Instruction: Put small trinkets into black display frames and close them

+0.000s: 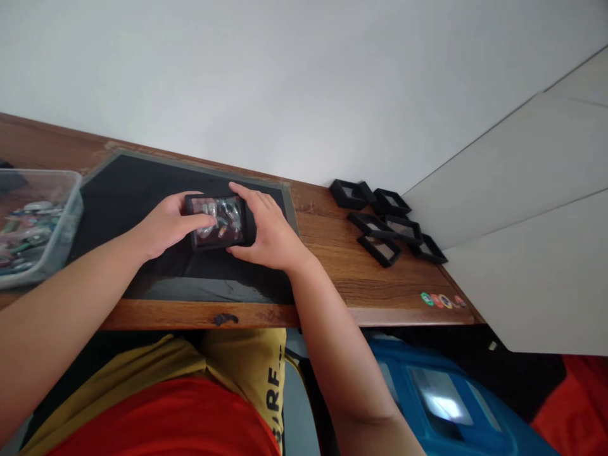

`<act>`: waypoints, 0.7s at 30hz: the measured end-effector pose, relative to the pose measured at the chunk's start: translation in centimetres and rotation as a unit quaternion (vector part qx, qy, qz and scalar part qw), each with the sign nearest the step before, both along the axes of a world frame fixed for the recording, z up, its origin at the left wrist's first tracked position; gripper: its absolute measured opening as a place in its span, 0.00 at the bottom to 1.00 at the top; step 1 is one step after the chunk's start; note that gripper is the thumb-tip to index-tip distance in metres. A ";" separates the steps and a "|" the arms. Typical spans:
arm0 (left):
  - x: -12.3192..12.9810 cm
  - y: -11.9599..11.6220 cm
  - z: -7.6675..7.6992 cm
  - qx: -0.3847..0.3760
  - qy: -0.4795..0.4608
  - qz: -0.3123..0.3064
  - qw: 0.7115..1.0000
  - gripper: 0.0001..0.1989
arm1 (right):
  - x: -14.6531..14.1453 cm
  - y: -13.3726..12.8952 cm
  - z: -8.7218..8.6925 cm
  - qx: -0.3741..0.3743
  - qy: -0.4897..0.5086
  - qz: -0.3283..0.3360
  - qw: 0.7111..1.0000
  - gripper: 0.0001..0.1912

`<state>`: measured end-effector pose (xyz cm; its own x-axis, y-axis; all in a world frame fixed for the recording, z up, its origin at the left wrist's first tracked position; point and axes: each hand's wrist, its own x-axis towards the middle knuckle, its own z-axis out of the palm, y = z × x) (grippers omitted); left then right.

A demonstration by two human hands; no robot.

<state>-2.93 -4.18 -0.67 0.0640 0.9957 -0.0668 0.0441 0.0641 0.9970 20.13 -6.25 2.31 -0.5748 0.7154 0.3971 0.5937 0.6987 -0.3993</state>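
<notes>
A small black-framed box (219, 242) with a clear window lies over the dark mat, and shiny wrapped pieces show inside it. My left hand (167, 223) grips its left side, the thumb reaching across the window. Around the right edge curl the thumb and fingers of my right hand (266, 229). Both palms face the box. What exactly the shiny pieces are is too small to tell.
The black mat (128, 190) covers the middle of a wooden table (327, 253). At the left stands a clear plastic tub (52, 263) of shiny pieces. Several black-framed boxes (380, 247) lie at the right. A white wall (237, 82) rises behind.
</notes>
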 end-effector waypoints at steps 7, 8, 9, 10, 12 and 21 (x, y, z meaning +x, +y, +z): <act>-0.1 0.0 -0.2 0.001 0.011 0.000 1.000 0.36 | 0.0 0.0 -0.1 -0.001 -0.004 -0.006 1.000 0.51; -0.1 -0.1 -0.2 -0.001 0.005 0.001 1.000 0.36 | 0.0 -0.1 -0.1 -0.001 -0.002 -0.005 1.000 0.51; -0.1 -0.1 -0.1 -0.002 0.001 0.001 1.000 0.36 | 0.0 -0.1 -0.1 0.000 -0.001 -0.003 1.000 0.51; -0.1 -0.1 0.0 -0.001 -0.003 -0.002 1.000 0.35 | 0.0 -0.1 -0.1 0.001 0.001 -0.002 1.000 0.51; -0.1 -0.1 0.1 0.002 -0.008 -0.009 1.000 0.33 | 0.0 0.0 -0.1 0.002 0.003 0.002 1.000 0.51; -0.1 -0.3 0.4 -0.030 -0.049 0.005 0.998 0.32 | 0.0 -0.1 -0.1 0.002 0.007 0.011 1.000 0.52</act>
<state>-3.07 -4.44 -0.24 0.0640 0.9908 -0.1196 -0.0550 0.1231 0.9909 20.17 -6.38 2.19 -0.5847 0.7011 0.4081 0.5725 0.7131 -0.4047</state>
